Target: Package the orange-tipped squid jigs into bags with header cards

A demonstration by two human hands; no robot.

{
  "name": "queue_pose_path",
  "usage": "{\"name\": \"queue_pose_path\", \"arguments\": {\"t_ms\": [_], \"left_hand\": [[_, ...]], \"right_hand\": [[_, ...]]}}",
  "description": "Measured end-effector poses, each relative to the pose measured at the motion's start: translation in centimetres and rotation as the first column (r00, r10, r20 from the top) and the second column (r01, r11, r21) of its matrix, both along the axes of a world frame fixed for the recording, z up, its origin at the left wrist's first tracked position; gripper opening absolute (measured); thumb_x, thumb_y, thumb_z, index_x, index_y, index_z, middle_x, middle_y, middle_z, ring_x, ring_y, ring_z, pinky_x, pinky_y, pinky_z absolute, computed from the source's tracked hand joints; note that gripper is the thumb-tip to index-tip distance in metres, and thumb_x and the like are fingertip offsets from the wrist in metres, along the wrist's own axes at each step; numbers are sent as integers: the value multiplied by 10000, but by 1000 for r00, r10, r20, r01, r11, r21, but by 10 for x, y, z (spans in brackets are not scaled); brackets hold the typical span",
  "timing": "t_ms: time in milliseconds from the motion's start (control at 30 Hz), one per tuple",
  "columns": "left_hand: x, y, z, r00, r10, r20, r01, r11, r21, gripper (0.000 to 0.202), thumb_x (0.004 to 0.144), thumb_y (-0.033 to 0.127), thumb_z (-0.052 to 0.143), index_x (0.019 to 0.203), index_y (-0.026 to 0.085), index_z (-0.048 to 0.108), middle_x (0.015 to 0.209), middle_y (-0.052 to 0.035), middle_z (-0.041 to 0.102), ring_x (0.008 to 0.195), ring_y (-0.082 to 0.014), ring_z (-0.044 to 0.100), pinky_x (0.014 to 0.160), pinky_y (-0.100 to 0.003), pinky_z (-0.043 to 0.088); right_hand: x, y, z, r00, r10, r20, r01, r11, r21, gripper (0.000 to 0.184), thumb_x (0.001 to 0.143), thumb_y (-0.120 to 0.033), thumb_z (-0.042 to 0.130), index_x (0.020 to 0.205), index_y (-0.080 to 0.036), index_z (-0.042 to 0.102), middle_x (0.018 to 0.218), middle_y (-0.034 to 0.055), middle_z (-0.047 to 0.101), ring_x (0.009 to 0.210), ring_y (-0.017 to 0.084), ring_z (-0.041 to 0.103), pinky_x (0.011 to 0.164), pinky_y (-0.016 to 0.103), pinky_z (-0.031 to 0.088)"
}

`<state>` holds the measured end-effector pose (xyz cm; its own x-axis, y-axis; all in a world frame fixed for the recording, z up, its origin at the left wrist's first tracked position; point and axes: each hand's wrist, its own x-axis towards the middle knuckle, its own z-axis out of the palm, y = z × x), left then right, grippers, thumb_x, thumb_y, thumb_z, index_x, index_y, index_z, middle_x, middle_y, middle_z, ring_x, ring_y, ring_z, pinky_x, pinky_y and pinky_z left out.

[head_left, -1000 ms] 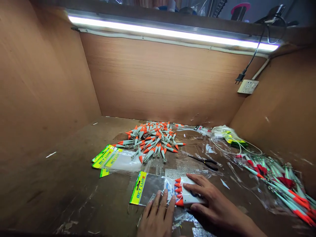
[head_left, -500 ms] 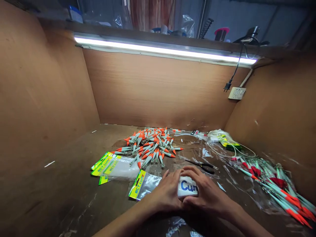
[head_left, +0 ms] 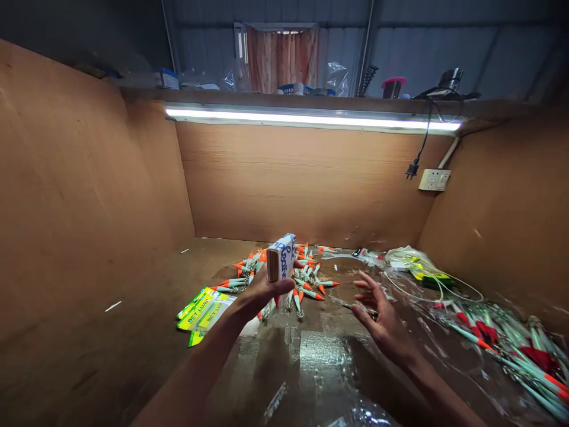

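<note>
My left hand [head_left: 263, 294] is wrapped around a small block [head_left: 281, 259], white with blue handwriting and a brown side face. It is raised on end in front of a pile of squid-jig lures [head_left: 313, 287] with pale bodies and orange tips, and it hides part of them. My right hand [head_left: 383, 323] hovers to the right, fingers apart, holding nothing. Dark pliers [head_left: 341, 302] lie just beyond it, mostly hidden by the fingers. Left of the pile are yellow-and-green BCT LURE header packets [head_left: 207, 308], partly behind my left forearm.
More lures [head_left: 524, 350] in pale, red and orange are heaped at the right. White cord loops around a plastic bag [head_left: 402, 258] at the back right. Wooden panels [head_left: 302, 178] enclose the bench, with a tube light [head_left: 311, 118], a hanging plug [head_left: 412, 169] and a wall socket [head_left: 434, 179].
Both hands were around the block low at the front; my left hand has carried it up and forward-left. My right hand has let go and moved right. The front packet no longer shows there.
</note>
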<state>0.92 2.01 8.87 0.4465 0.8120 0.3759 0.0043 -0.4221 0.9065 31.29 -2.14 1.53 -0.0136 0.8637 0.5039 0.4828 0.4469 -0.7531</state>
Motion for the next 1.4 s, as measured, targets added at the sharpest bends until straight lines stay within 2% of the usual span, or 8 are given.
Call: {"name": "queue_pose_path", "arguments": {"t_ms": [200,400,633,800,967,1067,1200,1400], "left_hand": [[-13,12,-13,984,21,174,-20,1000,-7,633,802,530,613,1323,175,570,1244,-128,614,1268,-348,474,1097,-484,346],[-4,10,-8,993,81,-91,-75,995,68,607,780,463,674,1300,177,547,1324,-121,555,1248,-336,482,1064,-492,383],[28,31,11,983,-159,93,154,986,57,630,792,512,652,1323,184,562,1192,-113,626,1180,-329,536,1032,-479,404],[52,48,24,989,-122,-82,128,989,75,479,803,472,715,1167,172,631,1146,-95,631,1100,-319,569,961,-467,456],[74,57,12,962,-232,-141,247,964,95,592,785,469,751,1245,154,555,1082,-98,634,990,-267,607,829,-383,519],[81,61,10,967,-244,-70,251,960,123,805,808,424,744,1453,189,324,1155,-105,624,1050,-251,614,922,-411,497],[81,68,11,989,-139,-42,145,968,204,1142,727,333,824,1543,212,35,1260,-124,584,1174,-266,582,1051,-447,422],[81,70,7,999,-17,-34,24,979,204,1316,638,301,881,1552,213,-61,1285,-154,580,1170,-302,590,1076,-484,396]], "right_hand": [[-1,7,-17,997,32,63,-28,998,-59,619,951,-442,551,1503,-293,313,1321,101,558,959,216,661,910,428,552],[-9,10,-22,994,83,65,-78,994,-70,569,952,-436,556,1469,-271,385,1285,99,580,967,221,646,921,448,544],[-38,26,73,969,242,-47,-235,964,128,720,931,-553,581,1531,-272,299,1435,135,501,1298,306,501,1080,533,438],[-56,48,126,934,330,-134,-306,936,176,909,883,-625,616,1584,-307,133,1545,139,375,1383,338,422,1110,599,384],[-67,59,121,938,346,-25,-339,930,139,970,774,-555,779,1556,-295,267,1547,130,368,1413,348,382,1153,584,326],[-68,68,110,939,329,-98,-316,940,124,1097,750,-501,819,1583,-321,128,1569,142,316,1371,329,448,1134,559,365],[-68,83,96,892,420,-166,-419,907,40,1279,745,-442,840,1574,-310,-126,1469,182,439,1228,303,591,1073,556,433],[-75,87,90,892,408,-197,-399,913,83,1180,796,-370,787,1585,-302,-88,1463,167,465,1179,285,619,1063,529,452]]}}
